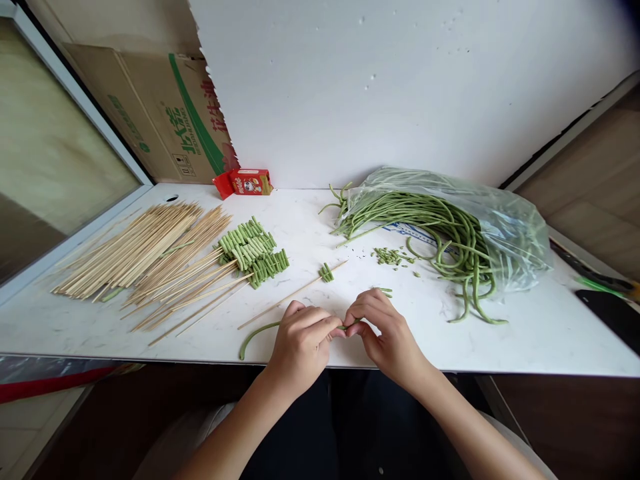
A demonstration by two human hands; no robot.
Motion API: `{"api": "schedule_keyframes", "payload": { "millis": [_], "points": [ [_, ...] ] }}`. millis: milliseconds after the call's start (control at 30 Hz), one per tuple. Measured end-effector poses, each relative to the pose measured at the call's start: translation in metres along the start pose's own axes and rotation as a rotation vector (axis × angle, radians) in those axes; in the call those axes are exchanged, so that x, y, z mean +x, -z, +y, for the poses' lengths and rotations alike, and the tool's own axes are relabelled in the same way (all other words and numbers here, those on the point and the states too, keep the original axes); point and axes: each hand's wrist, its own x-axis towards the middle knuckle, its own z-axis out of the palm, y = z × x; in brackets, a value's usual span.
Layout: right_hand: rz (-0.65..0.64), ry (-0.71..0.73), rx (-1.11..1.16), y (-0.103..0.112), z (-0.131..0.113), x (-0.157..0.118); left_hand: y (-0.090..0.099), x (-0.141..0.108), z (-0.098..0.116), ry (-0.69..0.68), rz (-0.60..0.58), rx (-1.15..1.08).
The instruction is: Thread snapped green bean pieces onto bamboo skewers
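Observation:
Both hands pinch one long green bean point(255, 331) near the front edge of the table. My left hand point(306, 337) is closed around it, and the bean's curved tail sticks out to the left. My right hand point(383, 327) is closed on the bean's other end, close to the left fingertips. Just beyond the hands lies a bamboo skewer point(285, 301) with a few short bean pieces point(326, 272) threaded near its tip. A couple of cut bean pieces point(386, 291) rest behind my right hand.
Filled bean skewers point(250, 250) lie left of centre beside a pile of bare skewers point(135, 247). A plastic bag point(520, 227) of long beans point(425, 217) stands right, near small bean ends point(393, 257). Behind are a red box point(250, 182) and a cardboard carton point(150, 113).

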Motion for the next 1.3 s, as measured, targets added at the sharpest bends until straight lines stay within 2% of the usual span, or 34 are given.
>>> {"api": "schedule_keyframes", "payload": {
  "millis": [200, 300, 367, 467, 567, 700, 767, 833, 967, 1033, 1133, 1300],
  "points": [
    [-0.076, -0.078, 0.162, -0.004, 0.007, -0.005, -0.002, -0.003, -0.007, 0.018, -0.079, -0.093],
    [-0.107, -0.111, 0.236, -0.007, 0.01, -0.007, 0.002, -0.001, -0.015, 0.026, -0.04, -0.147],
    [-0.079, -0.11, 0.234, -0.006, 0.013, -0.006, 0.006, 0.0, -0.021, 0.046, -0.004, -0.153],
    [0.009, -0.08, 0.089, 0.006, 0.025, -0.002, 0.009, 0.001, -0.027, 0.107, -0.011, -0.222],
    [0.064, -0.091, -0.208, 0.026, 0.048, 0.001, 0.007, 0.002, -0.029, 0.15, -0.026, -0.313],
    [0.061, -0.08, -0.373, 0.044, 0.072, 0.0, 0.003, 0.0, -0.028, 0.127, -0.005, -0.244],
    [0.074, -0.079, -0.387, 0.045, 0.07, 0.0, 0.001, -0.002, -0.028, 0.151, -0.003, -0.212],
    [0.072, -0.09, -0.356, 0.042, 0.057, 0.001, -0.002, -0.004, -0.028, 0.181, 0.0, -0.197],
    [-0.06, -0.107, -0.087, 0.025, 0.022, 0.002, -0.006, -0.009, -0.023, 0.15, -0.03, -0.167],
    [-0.096, -0.085, -0.002, 0.016, 0.013, 0.0, -0.006, -0.01, -0.02, 0.132, -0.069, -0.164],
    [-0.081, -0.058, 0.031, 0.009, 0.013, -0.002, -0.006, -0.01, -0.018, 0.136, -0.096, -0.164],
    [-0.024, -0.054, 0.001, 0.01, 0.023, -0.002, -0.005, -0.007, -0.02, 0.126, -0.044, -0.114]
  ]
}}
